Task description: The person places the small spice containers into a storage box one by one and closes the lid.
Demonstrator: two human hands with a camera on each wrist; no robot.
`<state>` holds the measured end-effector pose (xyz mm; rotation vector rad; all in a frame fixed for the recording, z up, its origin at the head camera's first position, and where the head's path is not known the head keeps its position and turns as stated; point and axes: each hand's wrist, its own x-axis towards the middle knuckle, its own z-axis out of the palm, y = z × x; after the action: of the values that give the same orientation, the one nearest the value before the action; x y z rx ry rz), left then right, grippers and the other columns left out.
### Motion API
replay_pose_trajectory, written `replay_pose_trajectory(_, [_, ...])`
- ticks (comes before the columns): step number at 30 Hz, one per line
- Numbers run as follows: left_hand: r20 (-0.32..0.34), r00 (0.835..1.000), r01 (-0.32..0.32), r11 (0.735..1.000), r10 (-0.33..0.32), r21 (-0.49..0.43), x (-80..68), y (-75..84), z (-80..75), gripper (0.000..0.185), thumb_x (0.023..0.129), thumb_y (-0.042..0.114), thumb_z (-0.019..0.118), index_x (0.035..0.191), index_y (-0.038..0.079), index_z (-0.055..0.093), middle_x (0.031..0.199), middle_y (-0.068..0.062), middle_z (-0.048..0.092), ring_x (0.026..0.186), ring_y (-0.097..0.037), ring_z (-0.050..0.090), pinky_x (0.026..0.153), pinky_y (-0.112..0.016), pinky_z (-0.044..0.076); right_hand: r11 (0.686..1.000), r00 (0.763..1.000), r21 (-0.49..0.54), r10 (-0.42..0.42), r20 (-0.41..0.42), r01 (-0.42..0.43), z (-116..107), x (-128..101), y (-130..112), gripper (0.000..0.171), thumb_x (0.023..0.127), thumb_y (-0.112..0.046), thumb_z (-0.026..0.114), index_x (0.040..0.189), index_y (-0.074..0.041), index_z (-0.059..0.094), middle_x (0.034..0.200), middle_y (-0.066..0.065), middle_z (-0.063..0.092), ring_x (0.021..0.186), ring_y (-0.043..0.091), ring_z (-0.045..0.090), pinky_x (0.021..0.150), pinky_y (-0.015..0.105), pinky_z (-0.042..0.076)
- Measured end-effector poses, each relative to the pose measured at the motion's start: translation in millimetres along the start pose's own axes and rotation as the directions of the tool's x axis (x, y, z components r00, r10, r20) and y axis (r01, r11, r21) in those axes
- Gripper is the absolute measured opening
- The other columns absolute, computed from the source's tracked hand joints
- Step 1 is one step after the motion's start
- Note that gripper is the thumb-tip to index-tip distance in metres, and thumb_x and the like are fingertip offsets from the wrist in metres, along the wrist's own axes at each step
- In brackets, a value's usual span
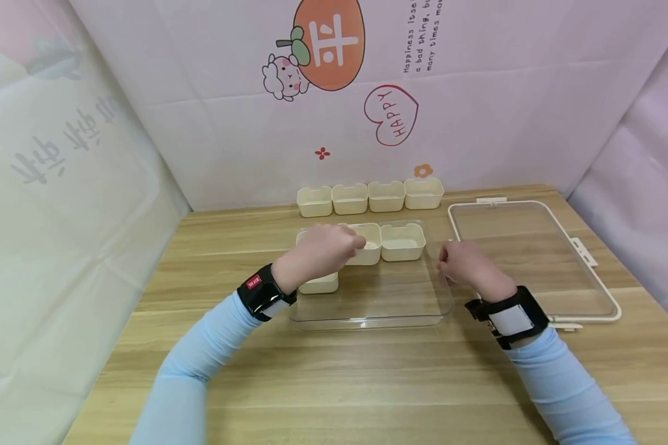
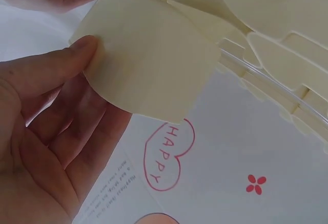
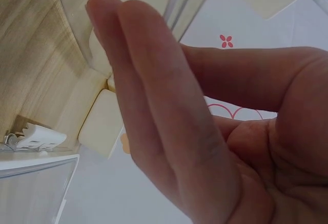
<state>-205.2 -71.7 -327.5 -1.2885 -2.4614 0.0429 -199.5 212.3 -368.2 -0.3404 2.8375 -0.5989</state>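
Observation:
My left hand [image 1: 328,242] is over a clear plastic box [image 1: 389,296], pinching a small cream tub [image 2: 148,55] between thumb and fingers. That tub stands beside another cream tub [image 1: 403,244] along the box's back side. A further cream tub [image 1: 319,285] sits below the left wrist, partly covered by it. At the box's right wall is my right hand [image 1: 467,266], its thumb and fingers holding the clear rim. The right fingers [image 3: 159,90] hide most of that grip in the right wrist view.
Behind the box, several cream tubs [image 1: 386,196] line up at the table's back edge. A clear lid with a white frame [image 1: 534,259] and side clips lies on the wooden table [image 1: 334,383] at right. A printed cloth [image 1: 228,136] hangs behind.

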Motion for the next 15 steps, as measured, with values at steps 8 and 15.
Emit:
replay_pose_trajectory(8, [0.081,0.996,-0.022,1.0,0.023,-0.018,5.2,9.9,1.0,0.013,0.083,0.003,0.063,0.076,0.014,0.062,0.063,0.005,0.057,0.057,-0.007,0.05,0.048,-0.022,0.039,1.0,1.0,-0.002,-0.002,-0.004,0.002,1.1,0.7,0.4,0.013,0.089,-0.009,0.057,0.081,0.0,0.062,0.071,0.01,0.064,0.062,0.018,0.058,0.054,0.027,0.041])
replay_pose_trajectory(15, [0.131,0.99,-0.05,0.999,0.049,0.008,6.9,16.9,1.4,0.019,0.084,0.005,0.061,0.07,0.016,0.055,0.059,0.007,0.042,0.054,-0.006,0.037,0.043,-0.021,0.024,1.0,1.0,0.005,-0.008,-0.017,0.009,1.0,1.2,1.5,0.013,0.088,-0.008,0.057,0.079,0.0,0.062,0.069,0.009,0.063,0.062,0.018,0.058,0.054,0.026,0.041])
